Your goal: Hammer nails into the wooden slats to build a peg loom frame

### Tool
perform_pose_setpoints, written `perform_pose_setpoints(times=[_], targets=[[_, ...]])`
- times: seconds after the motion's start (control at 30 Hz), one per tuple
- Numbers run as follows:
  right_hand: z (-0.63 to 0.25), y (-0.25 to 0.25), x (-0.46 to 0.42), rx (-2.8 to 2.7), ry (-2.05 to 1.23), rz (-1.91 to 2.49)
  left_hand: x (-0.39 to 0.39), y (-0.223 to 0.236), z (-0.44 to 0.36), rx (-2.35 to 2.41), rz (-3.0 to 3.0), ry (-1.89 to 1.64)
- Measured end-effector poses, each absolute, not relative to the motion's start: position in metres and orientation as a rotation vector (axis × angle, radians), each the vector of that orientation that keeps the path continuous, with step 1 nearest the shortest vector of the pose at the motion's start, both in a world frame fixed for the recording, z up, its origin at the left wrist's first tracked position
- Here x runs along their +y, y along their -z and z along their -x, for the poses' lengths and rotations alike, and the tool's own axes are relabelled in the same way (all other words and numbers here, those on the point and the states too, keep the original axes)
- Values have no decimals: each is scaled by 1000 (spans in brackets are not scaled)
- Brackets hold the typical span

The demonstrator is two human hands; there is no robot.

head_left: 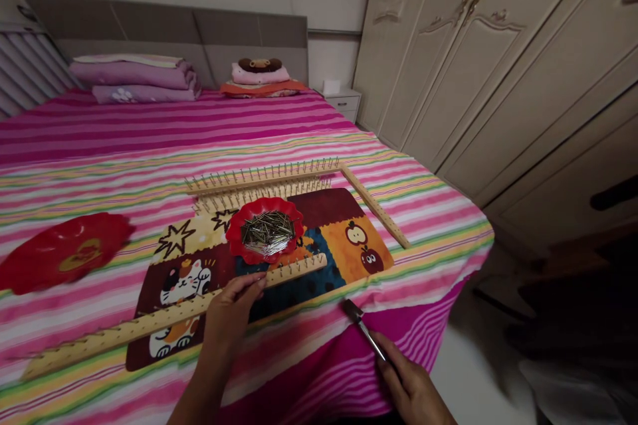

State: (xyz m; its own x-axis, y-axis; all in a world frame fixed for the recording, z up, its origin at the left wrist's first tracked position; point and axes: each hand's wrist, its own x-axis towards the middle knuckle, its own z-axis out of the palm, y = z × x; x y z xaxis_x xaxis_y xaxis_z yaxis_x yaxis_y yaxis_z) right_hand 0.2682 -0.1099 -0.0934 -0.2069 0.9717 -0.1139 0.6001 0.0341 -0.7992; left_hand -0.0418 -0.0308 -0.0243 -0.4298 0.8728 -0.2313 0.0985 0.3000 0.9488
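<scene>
My left hand (pixel 233 309) rests on a long wooden strip with holes (pixel 164 319) lying near the bed's front edge, fingers curled over its top edge. My right hand (pixel 411 382) grips the handle of a small hammer (pixel 363 327) whose dark head rests on the striped bedspread. A red scalloped dish full of metal nails (pixel 266 231) sits just beyond the strip on a patterned cartoon mat (pixel 349 242). Two wooden strips studded with upright nails (pixel 259 180) lie behind the dish.
Another wooden strip (pixel 375 207) lies diagonally at the mat's right. An empty red dish (pixel 64 252) sits at the left. Folded bedding (pixel 132 78) and a cushion stack (pixel 260 76) lie by the headboard. A wardrobe (pixel 498 60) stands right of the bed.
</scene>
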Motion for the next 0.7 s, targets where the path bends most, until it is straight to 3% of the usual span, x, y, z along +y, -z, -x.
perform_pose_setpoints(times=[0.7], targets=[[-266,87,-110,-1828,-1025,1598,-28,36,20,1943,-907,-1217]])
